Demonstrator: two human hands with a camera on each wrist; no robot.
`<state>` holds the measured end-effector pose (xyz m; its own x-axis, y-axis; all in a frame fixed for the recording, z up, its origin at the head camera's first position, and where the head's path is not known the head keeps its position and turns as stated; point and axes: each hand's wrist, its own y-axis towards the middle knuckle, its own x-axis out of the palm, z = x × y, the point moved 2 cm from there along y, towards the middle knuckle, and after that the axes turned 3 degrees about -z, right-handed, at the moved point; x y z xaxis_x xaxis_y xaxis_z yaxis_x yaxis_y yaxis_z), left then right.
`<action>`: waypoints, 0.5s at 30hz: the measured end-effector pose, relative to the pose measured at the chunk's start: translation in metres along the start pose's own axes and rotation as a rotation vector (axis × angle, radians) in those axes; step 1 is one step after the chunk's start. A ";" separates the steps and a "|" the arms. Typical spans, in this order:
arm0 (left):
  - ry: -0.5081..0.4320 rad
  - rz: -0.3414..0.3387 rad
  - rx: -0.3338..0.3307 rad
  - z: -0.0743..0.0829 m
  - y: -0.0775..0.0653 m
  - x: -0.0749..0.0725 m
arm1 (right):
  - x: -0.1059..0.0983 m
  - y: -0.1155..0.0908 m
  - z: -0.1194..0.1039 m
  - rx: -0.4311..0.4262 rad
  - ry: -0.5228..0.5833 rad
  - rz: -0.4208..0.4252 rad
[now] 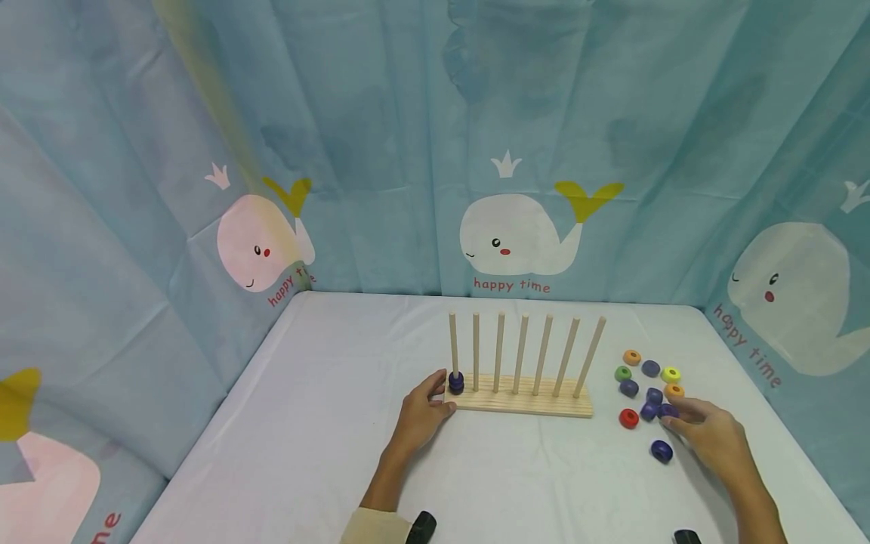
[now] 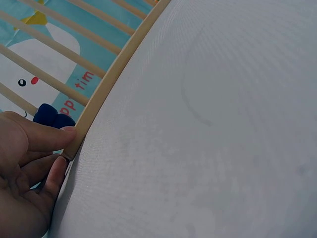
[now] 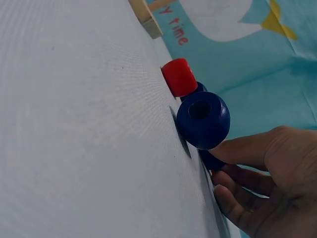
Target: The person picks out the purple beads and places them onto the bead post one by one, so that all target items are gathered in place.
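A wooden peg rack with several upright pegs stands on the white table. My left hand holds its left end, thumb at the front edge; in the left wrist view the fingers of this hand meet the base's corner. Dark blue beads are stacked on the leftmost peg. At the right, my right hand pinches a blue bead between thumb and fingers, low by the table. That bead is partly hidden in the right wrist view behind a nearer blue bead.
Loose beads lie right of the rack: a red bead, a green bead, a yellow bead, orange beads and several blue ones. One blue bead lies nearer the front. A whale-print curtain surrounds the table.
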<state>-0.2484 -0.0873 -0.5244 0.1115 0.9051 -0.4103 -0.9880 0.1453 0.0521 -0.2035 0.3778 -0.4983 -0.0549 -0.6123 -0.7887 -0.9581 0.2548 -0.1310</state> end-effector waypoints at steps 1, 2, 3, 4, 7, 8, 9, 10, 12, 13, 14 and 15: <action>0.001 0.001 -0.006 0.000 0.000 0.000 | 0.001 0.000 0.000 0.003 -0.001 -0.004; 0.003 0.001 -0.007 0.000 0.000 0.000 | 0.001 0.000 0.000 0.006 -0.002 -0.005; 0.004 0.001 -0.006 0.000 0.000 0.000 | 0.001 0.000 0.000 0.007 -0.002 -0.005; 0.002 0.001 -0.004 0.000 0.000 0.000 | 0.001 0.000 0.000 0.007 -0.003 -0.005; -0.003 0.004 0.006 0.000 0.000 0.000 | 0.002 0.000 0.000 0.007 -0.005 -0.001; -0.007 0.004 0.007 0.000 0.000 0.000 | 0.002 0.000 0.000 0.009 -0.004 -0.001; -0.012 0.006 0.009 0.001 0.000 0.000 | 0.001 0.000 0.000 0.010 -0.002 0.000; -0.015 0.008 0.012 0.001 0.000 0.000 | 0.002 -0.001 0.000 0.013 -0.001 0.001; -0.021 0.012 0.011 0.001 0.000 0.000 | 0.001 -0.001 -0.001 0.017 0.004 0.001; -0.023 0.013 0.012 0.001 0.000 0.000 | 0.000 -0.001 -0.001 0.018 0.009 0.002; -0.026 0.013 0.009 0.002 0.000 0.000 | -0.001 -0.001 -0.002 0.018 0.011 0.004; -0.026 0.014 0.011 0.002 0.000 0.000 | -0.001 -0.002 -0.002 0.018 0.011 0.007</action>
<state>-0.2483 -0.0870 -0.5224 0.1001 0.9172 -0.3855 -0.9884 0.1363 0.0676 -0.2022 0.3763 -0.4956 -0.0651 -0.6187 -0.7829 -0.9524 0.2726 -0.1362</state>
